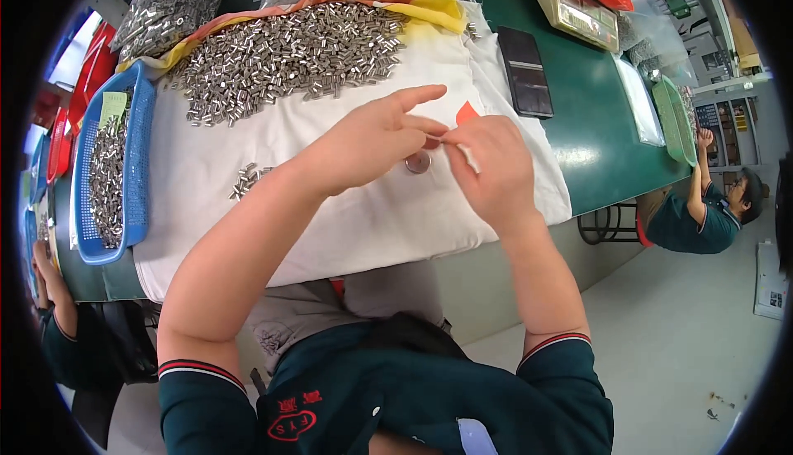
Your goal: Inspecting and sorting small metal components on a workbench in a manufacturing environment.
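Note:
Over the white cloth [363, 232] both my hands meet at the fingertips. My left hand [368, 143] stretches its index finger out, while its thumb and other fingers close together. My right hand [496, 162] pinches with thumb and forefinger against them. Whatever small piece sits between the fingertips is too small to make out. Just below them a round metal piece [418, 163] rests on the cloth. An orange-red slip [467, 113] shows behind my right hand. Several small metal cylinders [247, 181] lie left of my left forearm, and a large heap of them [289, 59] spreads farther back.
A blue basket [140, 166] of metal cylinders stands at left. Behind the heap are a yellow-red cloth [434, 7] and filled plastic bags [169, 9]. A dark phone-like case [524, 71], a scale [582, 21] and a green basket [673, 120] are at right. Co-workers sit on both sides.

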The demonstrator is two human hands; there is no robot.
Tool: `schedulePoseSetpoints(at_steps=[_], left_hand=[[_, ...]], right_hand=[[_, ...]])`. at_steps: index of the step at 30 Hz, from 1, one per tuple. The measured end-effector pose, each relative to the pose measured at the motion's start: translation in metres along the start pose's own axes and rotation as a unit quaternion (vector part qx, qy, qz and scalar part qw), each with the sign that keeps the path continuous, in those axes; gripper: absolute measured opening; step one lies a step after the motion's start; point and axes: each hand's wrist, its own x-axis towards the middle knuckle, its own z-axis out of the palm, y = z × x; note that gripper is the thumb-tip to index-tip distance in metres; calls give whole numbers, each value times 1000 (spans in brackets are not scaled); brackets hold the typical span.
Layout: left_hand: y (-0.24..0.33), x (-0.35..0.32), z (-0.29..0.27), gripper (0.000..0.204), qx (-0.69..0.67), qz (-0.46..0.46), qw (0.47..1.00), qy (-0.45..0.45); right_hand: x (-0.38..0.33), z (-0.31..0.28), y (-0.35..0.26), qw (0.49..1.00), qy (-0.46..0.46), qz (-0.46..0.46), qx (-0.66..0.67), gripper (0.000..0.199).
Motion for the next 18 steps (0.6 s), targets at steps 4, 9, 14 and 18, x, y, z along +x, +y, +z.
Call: schedulePoseSetpoints(at_steps=[4, 9, 14, 18], left_hand=[[-22, 2, 0, 27, 531, 200, 822, 38], [-32, 7, 12, 16, 562, 195, 801, 64], [-34, 6, 17, 16, 559, 171, 808, 74], [-31, 1, 13, 18, 551, 195, 808, 73]], right_hand=[[-15, 3, 3, 971, -1, 195, 138, 11], [-21, 13, -4, 922, -66, 312, 217, 9], [-22, 12, -11, 901, -78, 349, 246, 9], [-24, 12, -14, 904, -31, 333, 267, 8]])
